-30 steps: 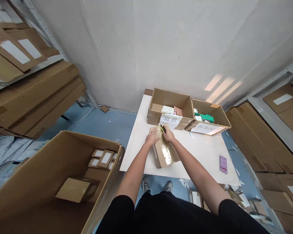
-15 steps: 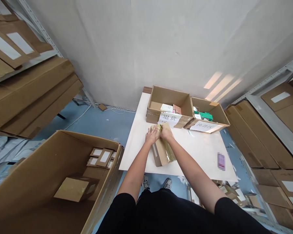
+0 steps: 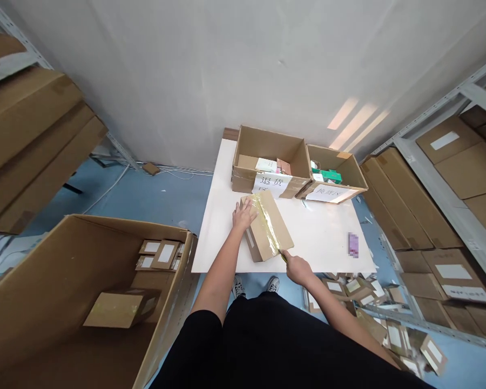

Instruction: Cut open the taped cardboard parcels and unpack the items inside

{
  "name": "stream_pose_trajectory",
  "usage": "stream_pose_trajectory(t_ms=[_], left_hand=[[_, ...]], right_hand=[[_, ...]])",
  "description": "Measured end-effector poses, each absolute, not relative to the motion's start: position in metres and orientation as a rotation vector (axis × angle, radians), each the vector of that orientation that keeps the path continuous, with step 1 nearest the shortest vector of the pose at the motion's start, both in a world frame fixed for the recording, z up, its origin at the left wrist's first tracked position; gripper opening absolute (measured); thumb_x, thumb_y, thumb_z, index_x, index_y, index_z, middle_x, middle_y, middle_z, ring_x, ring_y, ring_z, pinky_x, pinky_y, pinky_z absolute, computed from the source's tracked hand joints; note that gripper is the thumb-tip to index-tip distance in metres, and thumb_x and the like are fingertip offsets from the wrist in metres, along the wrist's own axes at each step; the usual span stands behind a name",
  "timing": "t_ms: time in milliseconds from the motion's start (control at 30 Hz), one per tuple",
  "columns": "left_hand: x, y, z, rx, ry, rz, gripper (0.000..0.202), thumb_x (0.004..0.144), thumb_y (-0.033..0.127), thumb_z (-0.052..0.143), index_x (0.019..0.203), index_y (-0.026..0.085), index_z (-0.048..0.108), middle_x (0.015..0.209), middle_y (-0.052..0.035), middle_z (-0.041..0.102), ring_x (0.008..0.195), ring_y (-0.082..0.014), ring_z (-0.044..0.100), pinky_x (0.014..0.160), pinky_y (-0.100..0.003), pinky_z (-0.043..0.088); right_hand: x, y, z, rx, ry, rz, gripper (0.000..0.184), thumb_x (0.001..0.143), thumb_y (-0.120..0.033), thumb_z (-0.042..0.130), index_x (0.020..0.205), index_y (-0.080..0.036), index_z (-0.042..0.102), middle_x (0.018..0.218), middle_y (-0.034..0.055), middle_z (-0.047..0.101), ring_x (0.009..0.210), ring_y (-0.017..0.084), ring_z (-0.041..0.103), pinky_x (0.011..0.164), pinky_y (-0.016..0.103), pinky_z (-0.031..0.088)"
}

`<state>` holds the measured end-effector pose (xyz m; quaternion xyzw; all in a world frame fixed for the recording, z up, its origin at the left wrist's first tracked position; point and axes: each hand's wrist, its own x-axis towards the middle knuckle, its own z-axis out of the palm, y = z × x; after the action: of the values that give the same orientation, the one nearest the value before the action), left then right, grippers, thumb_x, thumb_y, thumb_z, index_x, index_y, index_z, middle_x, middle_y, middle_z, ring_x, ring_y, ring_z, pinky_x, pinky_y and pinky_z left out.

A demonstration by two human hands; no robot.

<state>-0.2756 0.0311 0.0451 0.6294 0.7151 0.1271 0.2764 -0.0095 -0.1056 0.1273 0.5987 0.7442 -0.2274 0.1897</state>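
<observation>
A taped cardboard box (image 3: 273, 219) lies at an angle on the white table (image 3: 214, 227), with shiny tape running along the middle of its top. My left hand (image 3: 244, 214) rests on the box's far left edge, fingers spread and flat. At the near end of the box, my right hand (image 3: 299, 268) is closed around a yellow-and-black box cutter (image 3: 283, 256). Its tip touches or nearly touches the near end of the tape; the blade is too small to make out.
Behind stand two open cartons, the left carton (image 3: 243, 181) and the right carton (image 3: 360, 175), holding small boxes. A large open carton (image 3: 178, 229) is at left with boxes inside. Shelving (image 3: 437, 178) with cartons and a pile of parcels (image 3: 360, 292) are at right.
My right hand has moved from the far end of the box to its near right corner, and the box cutter now shows. My left hand stays on the box's left side.
</observation>
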Motion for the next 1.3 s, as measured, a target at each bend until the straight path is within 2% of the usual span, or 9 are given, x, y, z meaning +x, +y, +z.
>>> stream_pose_trajectory(t_ms=[200, 300, 467, 667, 867, 1000, 1067, 1133, 1300], left_hand=[[-0.276, 0.031, 0.05, 1.63, 1.933, 0.299, 0.08, 0.099, 0.062, 0.041, 0.17, 0.033, 0.02, 0.179, 0.0072, 0.005, 0.157, -0.0411, 0.025, 0.117, -0.054, 0.043], [-0.272, 0.029, 0.049, 1.646, 1.949, 0.315, 0.08, 0.099, 0.061, 0.039, 0.17, 0.03, 0.019, 0.179, 0.0045, 0.005, 0.154, -0.0403, 0.029, 0.116, -0.052, 0.045], [-0.261, 0.018, 0.046, 1.669, 2.044, 0.332, 0.077, 0.102, 0.06, 0.03, 0.171, 0.03, 0.017, 0.179, 0.0054, 0.004, 0.156, -0.0409, 0.024, 0.117, -0.055, 0.043], [-0.266, 0.003, 0.06, 1.643, 2.102, 0.216, 0.077, 0.102, 0.062, 0.024, 0.171, 0.03, 0.013, 0.179, 0.0065, -0.003, 0.144, -0.0402, 0.042, 0.108, -0.051, 0.051], [-0.229, -0.028, 0.071, 1.632, 2.181, 0.061, 0.081, 0.102, 0.061, 0.022, 0.171, 0.019, 0.015, 0.178, -0.013, 0.009, 0.134, -0.0412, 0.054, 0.099, -0.051, 0.055], [-0.216, -0.037, 0.082, 1.634, 2.216, -0.092, 0.078, 0.102, 0.056, 0.031, 0.164, 0.01, 0.035, 0.167, -0.0281, 0.034, 0.116, -0.0398, 0.068, 0.09, -0.05, 0.058], [-0.218, -0.029, 0.09, 1.698, 2.218, -0.081, 0.069, 0.102, 0.052, 0.035, 0.153, 0.009, 0.054, 0.15, -0.0282, 0.055, 0.121, -0.041, 0.065, 0.094, -0.051, 0.057], [-0.218, -0.014, 0.096, 1.849, 2.158, 0.018, 0.061, 0.103, 0.049, 0.037, 0.143, 0.012, 0.064, 0.144, -0.0246, 0.061, 0.136, -0.0414, 0.055, 0.106, -0.053, 0.051], [-0.2, 0.021, 0.081, 2.112, 1.949, 0.211, 0.063, 0.105, 0.051, 0.035, 0.162, 0.027, 0.043, 0.172, -0.0059, 0.034, 0.163, -0.0331, 0.014, 0.131, -0.054, 0.019]], right_hand=[[0.021, -0.127, 0.141, 1.74, 2.09, -0.751, 0.062, 0.093, -0.02, 0.056, 0.153, -0.032, 0.05, 0.107, 0.0118, 0.077, 0.095, 0.03, 0.073, 0.077, 0.032, 0.045], [0.036, -0.125, 0.138, 2.003, 2.067, -0.78, 0.061, 0.1, -0.034, 0.05, 0.16, -0.031, 0.038, 0.106, 0.0114, 0.077, 0.092, 0.03, 0.074, 0.076, 0.033, 0.047], [0.028, -0.101, 0.103, 2.436, 1.912, -0.809, 0.084, 0.101, -0.063, 0.048, 0.167, -0.019, 0.02, 0.119, 0.0185, 0.074, 0.107, 0.036, 0.073, 0.085, 0.04, 0.052], [0.021, -0.036, 0.062, 2.636, 1.78, -1.031, 0.111, 0.082, -0.071, 0.072, 0.167, -0.021, 0.02, 0.13, 0.0186, 0.071, 0.112, 0.035, 0.073, 0.09, 0.041, 0.056], [0.054, 0.046, 0.061, 2.904, 1.698, -1.004, 0.115, 0.077, -0.068, 0.078, 0.165, -0.018, 0.024, 0.136, 0.0234, 0.067, 0.115, 0.036, 0.07, 0.093, 0.042, 0.055], [0.06, 0.07, 0.065, 2.872, 1.859, -1.091, 0.092, 0.081, -0.064, 0.076, 0.154, -0.021, 0.042, 0.126, 0.0167, 0.073, 0.111, 0.031, 0.071, 0.093, 0.038, 0.054], [0.063, 0.063, 0.062, 2.949, 1.836, -1.285, 0.069, 0.091, -0.067, 0.06, 0.141, -0.021, 0.052, 0.11, 0.012, 0.076, 0.094, 0.026, 0.074, 0.084, 0.035, 0.056], [0.068, 0.045, 0.054, 3.05, 1.715, -1.623, 0.058, 0.096, -0.071, 0.046, 0.122, -0.02, 0.057, 0.092, 0.007, 0.074, 0.073, 0.021, 0.072, 0.07, 0.031, 0.057], [0.087, -0.007, 0.033, 2.899, 1.498, -2.377, 0.054, 0.084, -0.075, 0.063, 0.094, -0.024, 0.047, 0.073, -0.0018, 0.066, 0.059, 0.015, 0.065, 0.058, 0.025, 0.052]])
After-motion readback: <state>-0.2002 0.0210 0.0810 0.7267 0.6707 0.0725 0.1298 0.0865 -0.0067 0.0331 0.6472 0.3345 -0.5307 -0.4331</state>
